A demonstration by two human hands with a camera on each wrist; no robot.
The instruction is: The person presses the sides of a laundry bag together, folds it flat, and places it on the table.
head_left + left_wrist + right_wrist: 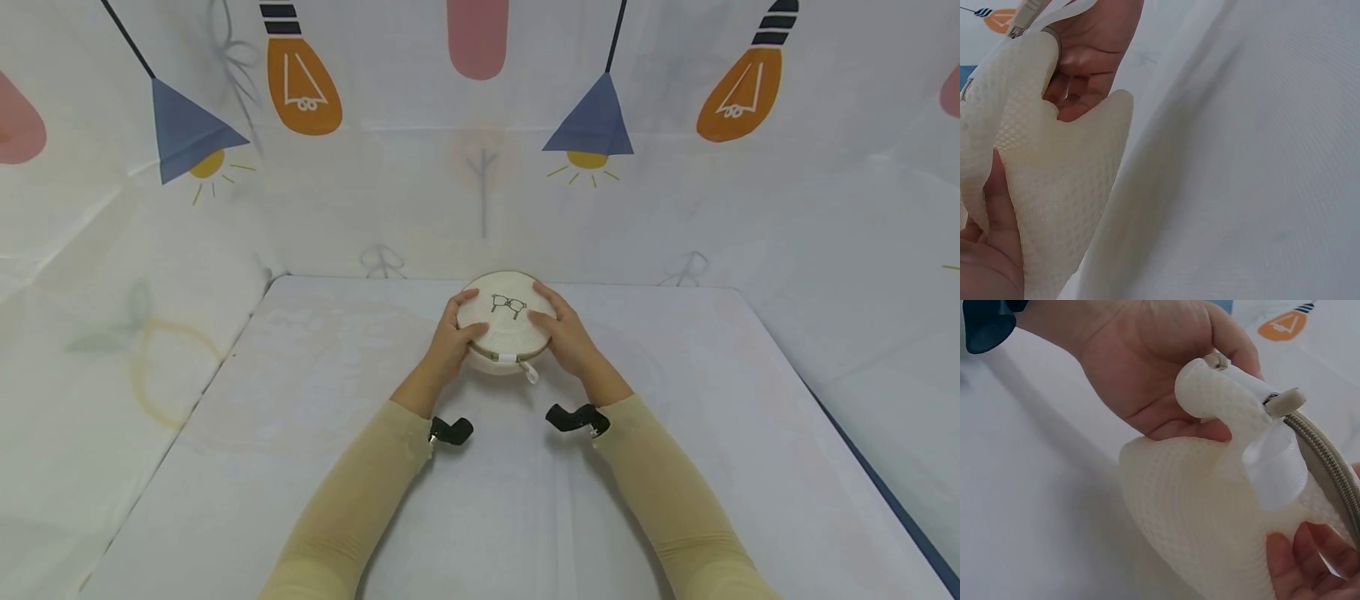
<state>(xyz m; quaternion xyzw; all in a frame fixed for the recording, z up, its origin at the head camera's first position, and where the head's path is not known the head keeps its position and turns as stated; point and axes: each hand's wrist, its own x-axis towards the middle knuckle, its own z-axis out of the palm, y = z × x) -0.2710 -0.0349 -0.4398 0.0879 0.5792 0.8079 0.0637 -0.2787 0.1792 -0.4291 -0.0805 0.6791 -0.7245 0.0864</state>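
A round, cream mesh wash bag with a dark line drawing on its top is held between both hands, over the far middle of the table. The left hand grips its left side, thumb on top. From the right, the right hand grips the other side, also with its thumb over the top. A zipper runs round the bag's edge, and a white ribbon loop hangs beside the pull. In the wrist views, the soft mesh wall bulges and folds between the hands, and fingers press into it from below.
The white-covered table spreads out around the forearms. Behind it hangs a pale cloth printed with lamps and bulbs. Black wrist mounts stick out inward from both sleeves.
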